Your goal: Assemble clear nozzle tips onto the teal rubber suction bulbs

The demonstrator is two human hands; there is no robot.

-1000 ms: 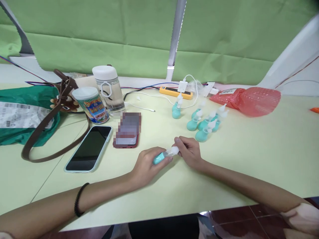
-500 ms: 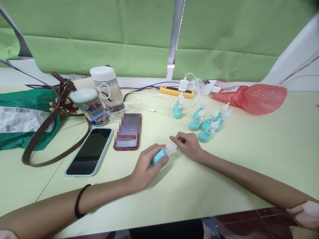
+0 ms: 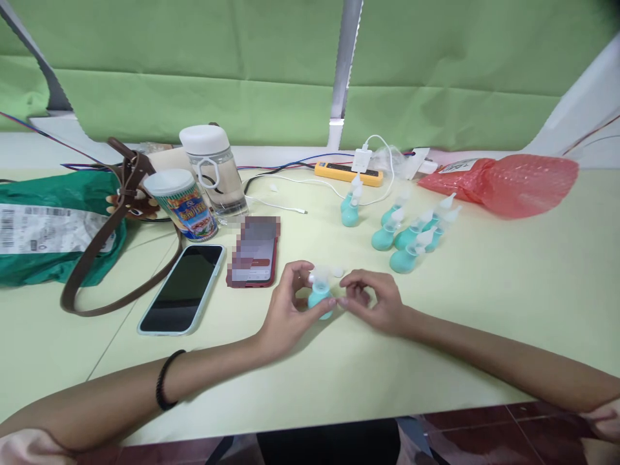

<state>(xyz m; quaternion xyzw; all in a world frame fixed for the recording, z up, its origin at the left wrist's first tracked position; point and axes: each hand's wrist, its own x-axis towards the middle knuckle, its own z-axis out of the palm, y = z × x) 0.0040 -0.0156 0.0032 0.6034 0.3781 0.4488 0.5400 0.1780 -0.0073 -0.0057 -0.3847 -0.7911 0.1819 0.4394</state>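
Observation:
My left hand has its thumb and fingers curved round a teal bulb nasal aspirator, which stands upright with its clear neck facing up. Just right of that neck is a small whitish piece; whether it is attached cannot be told. My right hand is close beside, thumb and forefinger apart, nothing visible between them. Its thumb tip is at or very near my left thumb. Beyond it stand several more teal aspirators with clear tips, and two others are farther back.
To the left lie a phone in a pale case and a red-cased phone. Behind them are a snack canister, a water bottle, a brown strap and a green package. A power strip and red bag sit at the back.
The aspirator in my left hand has turned from tilted to upright. My right hand has opened from its pinch beside the tip. The view has shifted slightly.

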